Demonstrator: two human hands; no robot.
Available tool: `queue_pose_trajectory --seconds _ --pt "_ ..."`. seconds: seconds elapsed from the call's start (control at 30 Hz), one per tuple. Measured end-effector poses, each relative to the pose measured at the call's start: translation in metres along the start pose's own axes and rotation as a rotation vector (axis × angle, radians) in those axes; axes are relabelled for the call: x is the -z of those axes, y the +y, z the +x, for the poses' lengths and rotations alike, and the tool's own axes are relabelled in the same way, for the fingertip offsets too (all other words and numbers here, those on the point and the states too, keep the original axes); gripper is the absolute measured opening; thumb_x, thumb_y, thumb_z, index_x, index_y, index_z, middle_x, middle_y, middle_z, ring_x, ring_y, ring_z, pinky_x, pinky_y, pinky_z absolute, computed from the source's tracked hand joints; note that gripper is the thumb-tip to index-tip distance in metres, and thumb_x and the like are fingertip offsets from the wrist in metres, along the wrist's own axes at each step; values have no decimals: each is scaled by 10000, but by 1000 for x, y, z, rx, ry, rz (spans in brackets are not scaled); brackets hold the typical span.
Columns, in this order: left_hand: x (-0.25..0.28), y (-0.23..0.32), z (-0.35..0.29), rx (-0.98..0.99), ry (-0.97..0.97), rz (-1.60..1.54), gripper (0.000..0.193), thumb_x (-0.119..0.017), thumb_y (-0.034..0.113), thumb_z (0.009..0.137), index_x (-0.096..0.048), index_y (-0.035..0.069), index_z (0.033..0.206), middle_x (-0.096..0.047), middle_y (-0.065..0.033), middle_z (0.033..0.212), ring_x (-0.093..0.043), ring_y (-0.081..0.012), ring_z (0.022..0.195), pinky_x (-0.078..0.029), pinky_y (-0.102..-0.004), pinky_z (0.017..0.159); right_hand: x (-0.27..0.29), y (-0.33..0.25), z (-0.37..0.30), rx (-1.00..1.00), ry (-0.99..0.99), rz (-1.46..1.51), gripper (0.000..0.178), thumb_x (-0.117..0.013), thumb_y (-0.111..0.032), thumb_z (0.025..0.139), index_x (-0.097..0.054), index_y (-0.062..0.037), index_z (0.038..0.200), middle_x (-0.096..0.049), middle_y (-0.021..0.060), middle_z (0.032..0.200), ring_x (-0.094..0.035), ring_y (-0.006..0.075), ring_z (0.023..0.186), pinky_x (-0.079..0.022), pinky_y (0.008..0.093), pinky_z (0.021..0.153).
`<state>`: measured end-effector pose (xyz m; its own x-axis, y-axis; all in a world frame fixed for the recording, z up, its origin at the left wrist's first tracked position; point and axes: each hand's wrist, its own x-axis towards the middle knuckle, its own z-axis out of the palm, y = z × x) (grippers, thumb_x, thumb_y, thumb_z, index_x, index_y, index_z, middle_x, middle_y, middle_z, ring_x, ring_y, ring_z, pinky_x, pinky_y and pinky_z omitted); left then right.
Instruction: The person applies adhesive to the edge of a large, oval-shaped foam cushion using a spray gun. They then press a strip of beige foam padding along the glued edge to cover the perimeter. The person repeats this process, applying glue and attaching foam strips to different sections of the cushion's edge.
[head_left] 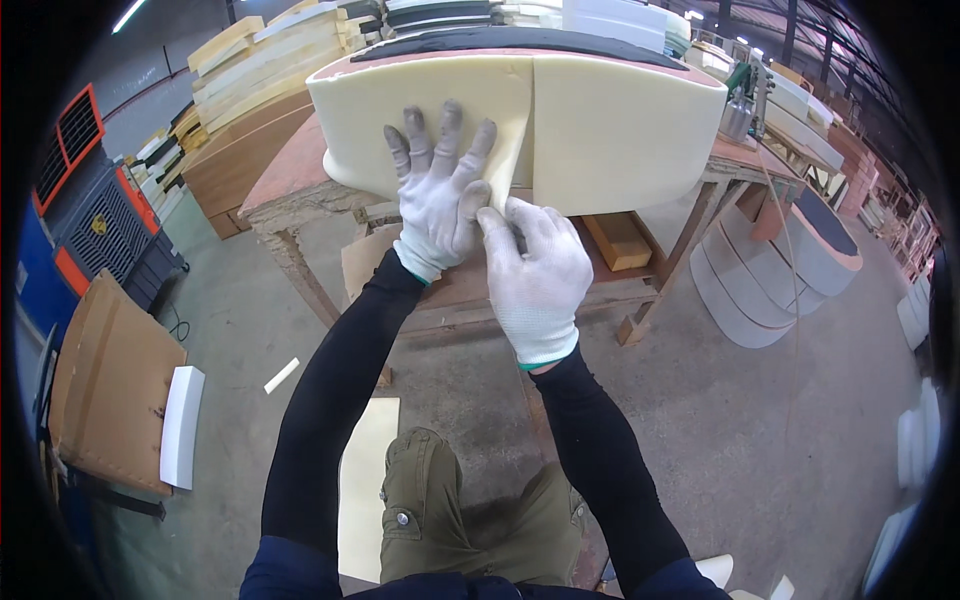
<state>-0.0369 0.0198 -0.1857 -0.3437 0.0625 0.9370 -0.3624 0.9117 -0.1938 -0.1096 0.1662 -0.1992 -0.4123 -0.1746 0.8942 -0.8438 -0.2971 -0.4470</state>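
A thick curved piece wrapped in cream foam sheet (625, 130) rests on a worn workbench (275, 180), a black panel (520, 41) along its top. Two foam ends meet at a vertical seam near its middle, where the left one lifts away as a loose flap (512, 150). My left hand (437, 195), in a white glove with grey fingertips, lies spread against the foam left of the seam. Just right of it, my right hand (535, 265), gloved alike, pinches the lower edge of that flap between thumb and fingers.
A spray gun with a metal cup (738, 115) stands at the bench's right end, its thin hose hanging down. Stacked curved foam-covered pieces (745, 280) sit on the floor at right. An orange-and-black cooler (110, 220) and a cardboard sheet (110, 380) are at left.
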Motion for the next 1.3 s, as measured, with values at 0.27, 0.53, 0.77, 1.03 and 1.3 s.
queue_pose_trajectory --seconds 0.27,0.53,0.77,1.03,1.3 --pt "-6 6 1 22 -30 133 512 -381 447 1054 -544 261 1502 -187 -154 1703 33 -502 1555 148 -659 1195 -9 16 -1 -337 -13 255 206 -773 -174 878 -740 6 972 -705 145 818 -683 253 713 -540 337 683" --pt "-18 8 2 43 -21 232 515 -469 541 1007 -546 369 1486 -129 -149 1716 53 -528 1543 148 -721 1162 -4 26 1 -448 -63 279 319 -721 -205 951 -722 87 1080 -756 166 929 -703 168 812 -550 297 770" --pt "-24 7 1 37 16 287 514 -536 523 989 -556 368 1479 -137 -162 1713 51 -510 1551 133 -680 1184 -3 38 -13 -534 -191 238 348 -677 -232 989 -710 89 1117 -744 124 903 -663 138 817 -525 282 772" --pt "-31 5 0 19 45 329 567 -519 622 981 -547 360 1483 -106 -158 1717 35 -510 1550 118 -688 1188 -6 57 -10 -682 -364 242 349 -638 -278 1004 -724 60 1031 -698 81 770 -573 125 682 -481 295 676" --pt "-29 16 1 79 38 312 596 -511 609 993 -490 341 1524 -105 -191 1709 44 -515 1548 106 -710 1179 32 51 -17 -210 -123 69 125 -734 -130 925 -746 -17 976 -728 123 887 -700 229 772 -550 324 731"
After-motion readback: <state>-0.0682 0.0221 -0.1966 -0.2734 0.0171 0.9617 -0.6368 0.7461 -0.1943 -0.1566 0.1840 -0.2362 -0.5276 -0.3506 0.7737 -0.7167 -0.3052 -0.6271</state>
